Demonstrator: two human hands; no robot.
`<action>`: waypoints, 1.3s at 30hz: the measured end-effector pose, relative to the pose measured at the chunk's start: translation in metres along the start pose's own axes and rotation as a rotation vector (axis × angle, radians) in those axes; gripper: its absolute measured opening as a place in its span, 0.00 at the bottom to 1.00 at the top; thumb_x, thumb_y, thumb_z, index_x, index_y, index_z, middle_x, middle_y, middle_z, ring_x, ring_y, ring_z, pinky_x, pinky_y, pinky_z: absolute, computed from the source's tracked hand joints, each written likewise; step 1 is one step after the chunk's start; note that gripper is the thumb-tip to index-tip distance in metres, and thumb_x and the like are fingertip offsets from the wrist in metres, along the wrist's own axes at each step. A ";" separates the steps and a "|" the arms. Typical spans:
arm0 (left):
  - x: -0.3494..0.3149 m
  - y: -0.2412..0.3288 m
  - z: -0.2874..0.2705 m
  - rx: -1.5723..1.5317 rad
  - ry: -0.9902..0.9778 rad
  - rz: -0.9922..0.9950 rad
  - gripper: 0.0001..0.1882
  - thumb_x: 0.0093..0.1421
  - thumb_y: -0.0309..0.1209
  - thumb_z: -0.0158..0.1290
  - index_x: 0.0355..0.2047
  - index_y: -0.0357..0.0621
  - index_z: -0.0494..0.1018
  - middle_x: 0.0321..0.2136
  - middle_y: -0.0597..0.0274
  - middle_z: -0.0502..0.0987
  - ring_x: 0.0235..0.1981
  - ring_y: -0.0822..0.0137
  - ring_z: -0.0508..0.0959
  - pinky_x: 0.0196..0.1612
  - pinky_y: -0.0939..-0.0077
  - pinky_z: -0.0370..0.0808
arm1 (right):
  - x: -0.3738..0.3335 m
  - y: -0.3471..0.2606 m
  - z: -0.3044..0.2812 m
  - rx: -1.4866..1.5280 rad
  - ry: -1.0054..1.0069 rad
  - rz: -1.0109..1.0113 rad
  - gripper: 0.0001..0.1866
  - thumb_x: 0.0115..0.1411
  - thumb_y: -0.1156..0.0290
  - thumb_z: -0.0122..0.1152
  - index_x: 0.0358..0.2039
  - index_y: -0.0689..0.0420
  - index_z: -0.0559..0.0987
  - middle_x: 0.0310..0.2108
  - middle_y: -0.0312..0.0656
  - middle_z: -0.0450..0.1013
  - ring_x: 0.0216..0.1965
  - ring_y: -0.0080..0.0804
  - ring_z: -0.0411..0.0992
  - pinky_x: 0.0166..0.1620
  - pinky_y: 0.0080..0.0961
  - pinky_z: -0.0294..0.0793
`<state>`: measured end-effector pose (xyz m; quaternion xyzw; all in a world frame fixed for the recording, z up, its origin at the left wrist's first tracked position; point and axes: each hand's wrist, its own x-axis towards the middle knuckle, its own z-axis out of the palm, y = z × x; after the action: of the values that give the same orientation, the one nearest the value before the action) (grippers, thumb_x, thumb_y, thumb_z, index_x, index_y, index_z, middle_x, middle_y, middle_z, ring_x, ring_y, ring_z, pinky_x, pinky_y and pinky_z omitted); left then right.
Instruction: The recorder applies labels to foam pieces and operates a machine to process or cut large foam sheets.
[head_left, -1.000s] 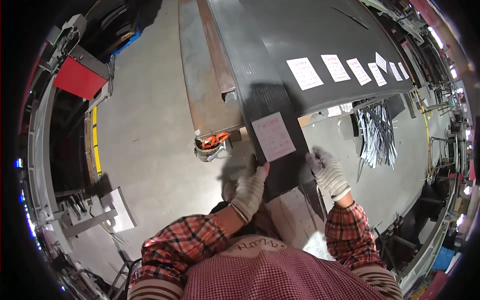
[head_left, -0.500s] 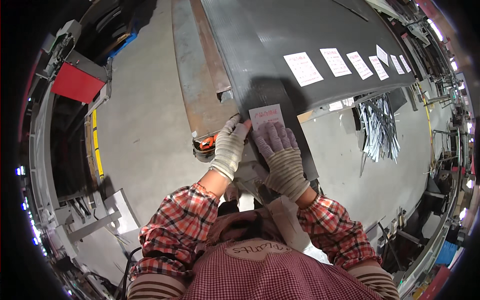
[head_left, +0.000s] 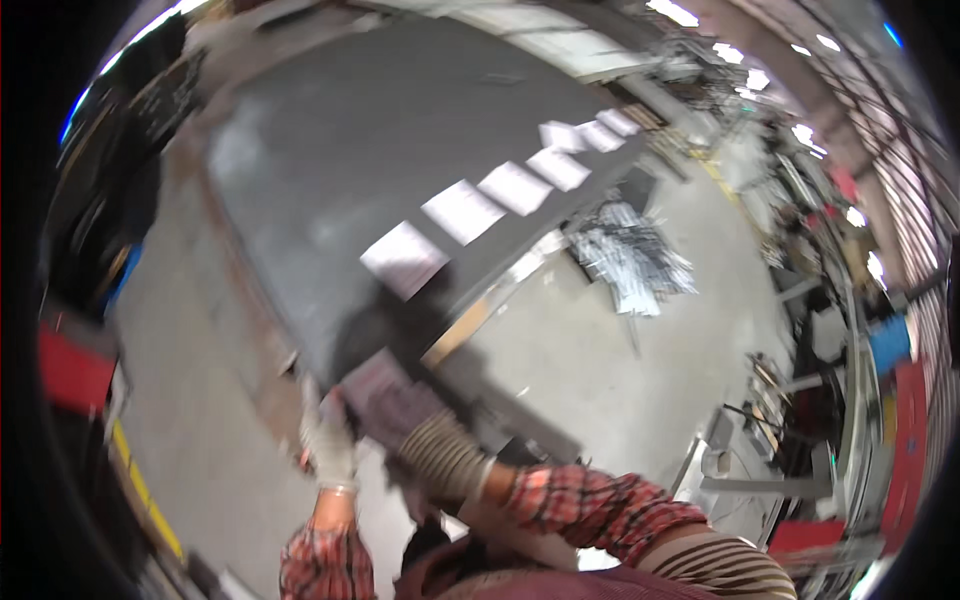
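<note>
The picture is smeared by motion. A white label sheet with red print (head_left: 372, 382) lies on the near end of a dark metal sheet, at lower centre-left. My right hand (head_left: 432, 440), in a striped knit glove, rests over the lower part of this label, palm down with its fingers stretched forward. Just left of the label, at the metal's edge, is my gloved left hand (head_left: 328, 445); blur hides how its fingers are set. Farther off, several similar white label sheets (head_left: 463, 211) form a slanting row along the right side of the large dark metal sheet (head_left: 330, 130).
A heap of thin metal strips (head_left: 632, 262) sits to the right, beyond the sheet's edge. Red boxes (head_left: 75, 368) and a yellow floor line (head_left: 145, 490) are at far left. Racks and a blue object (head_left: 888, 345) stand at far right.
My view has swung to the right, so the sheets, strips and both hands appear farther left. My right hand stays over the near label, with my left hand beside it.
</note>
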<state>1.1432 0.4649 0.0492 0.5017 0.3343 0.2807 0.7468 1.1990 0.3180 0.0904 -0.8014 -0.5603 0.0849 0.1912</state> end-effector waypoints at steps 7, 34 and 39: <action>0.036 -0.020 -0.055 0.764 0.034 0.528 0.24 0.58 0.31 0.46 0.55 0.38 0.62 0.35 0.51 0.78 0.34 0.58 0.76 0.40 0.69 0.71 | -0.021 -0.005 0.005 0.061 0.181 -0.016 0.31 0.46 0.61 0.58 0.53 0.51 0.67 0.56 0.54 0.57 0.59 0.56 0.52 0.61 0.53 0.48; -0.034 0.029 -0.046 1.243 -0.098 0.094 0.36 0.56 0.36 0.49 0.61 0.36 0.49 0.20 0.49 0.75 0.22 0.52 0.76 0.30 0.63 0.73 | -0.016 -0.012 -0.030 0.145 0.149 0.006 0.31 0.49 0.55 0.59 0.53 0.52 0.69 0.58 0.59 0.54 0.61 0.61 0.47 0.61 0.54 0.43; -0.150 -0.003 -0.120 1.230 -0.737 0.148 0.29 0.55 0.39 0.50 0.56 0.42 0.60 0.29 0.53 0.77 0.30 0.55 0.77 0.35 0.64 0.74 | -0.094 -0.027 -0.041 0.898 -0.389 -0.097 0.24 0.55 0.62 0.57 0.52 0.56 0.69 0.53 0.47 0.63 0.52 0.44 0.65 0.54 0.35 0.64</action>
<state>0.9572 0.4178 0.0465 0.9148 0.1231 -0.0962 0.3724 1.1562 0.2302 0.1318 -0.5822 -0.5303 0.4571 0.4133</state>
